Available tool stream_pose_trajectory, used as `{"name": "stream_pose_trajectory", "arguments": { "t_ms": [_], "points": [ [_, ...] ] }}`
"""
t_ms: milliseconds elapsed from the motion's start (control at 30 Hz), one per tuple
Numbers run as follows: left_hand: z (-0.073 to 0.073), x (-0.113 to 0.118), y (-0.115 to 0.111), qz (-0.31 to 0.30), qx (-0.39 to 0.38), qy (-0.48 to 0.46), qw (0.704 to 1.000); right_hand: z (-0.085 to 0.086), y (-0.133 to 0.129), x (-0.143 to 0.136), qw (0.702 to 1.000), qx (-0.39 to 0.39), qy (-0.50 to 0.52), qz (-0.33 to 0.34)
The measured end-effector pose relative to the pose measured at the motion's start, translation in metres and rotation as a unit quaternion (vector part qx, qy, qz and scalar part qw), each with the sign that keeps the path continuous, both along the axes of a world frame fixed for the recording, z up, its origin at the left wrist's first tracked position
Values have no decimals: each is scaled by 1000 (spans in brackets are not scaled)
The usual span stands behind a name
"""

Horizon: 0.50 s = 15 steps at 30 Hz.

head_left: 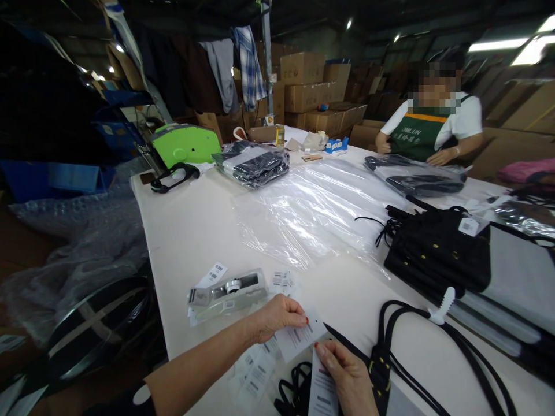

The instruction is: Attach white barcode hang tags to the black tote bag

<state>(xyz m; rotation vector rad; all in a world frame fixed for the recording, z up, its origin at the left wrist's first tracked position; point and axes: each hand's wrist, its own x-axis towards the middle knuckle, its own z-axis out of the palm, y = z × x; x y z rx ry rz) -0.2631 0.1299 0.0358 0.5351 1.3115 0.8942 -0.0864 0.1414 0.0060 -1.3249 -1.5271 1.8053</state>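
A tape dispenser [229, 297] sits near the left hand [280, 319], clear plastic [299, 214] beyond.

Beyond tape dispenser [234, 293]: bare bench [191, 231], open passage; farther beyond, wrapped bundle [254, 164], blocking. Well right of dispenser: black fabric stack [437, 248], raised obstacle.

Green bib apron [422, 151] with lettering [411, 132]
Well beyond your fingers [296, 319], rightward, it reads "…LUN" above Chinese characters [408, 140] too blurred to make out; on the white labels [293, 345] you hold, the print is too small to read.
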Motion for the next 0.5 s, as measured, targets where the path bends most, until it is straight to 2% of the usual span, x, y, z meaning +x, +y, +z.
{"name": "stream_pose_trajectory", "arguments": {
  "t_ms": [133,200,300,367,433,500],
  "points": [
    [-9,5,1,16,-2,55,998,0,-2,2,999,12,-17,51],
    [-17,3,3,-7,-1,169,986,2,-2,1,998,8,-11,62],
    [-28,-11,5,-69,-12,366,928,7,-2,4,999,19,-5,33],
    [-31,-21,2,-95,-20,436,894,12,-2,12,1000,22,-12,0],
    [-28,-25,-4,-106,-15,478,872,16,-3,28,999,15,-31,-17],
    [-20,-18,-10,-112,35,533,838,18,-5,50,998,6,-60,-16]
  ]
}}
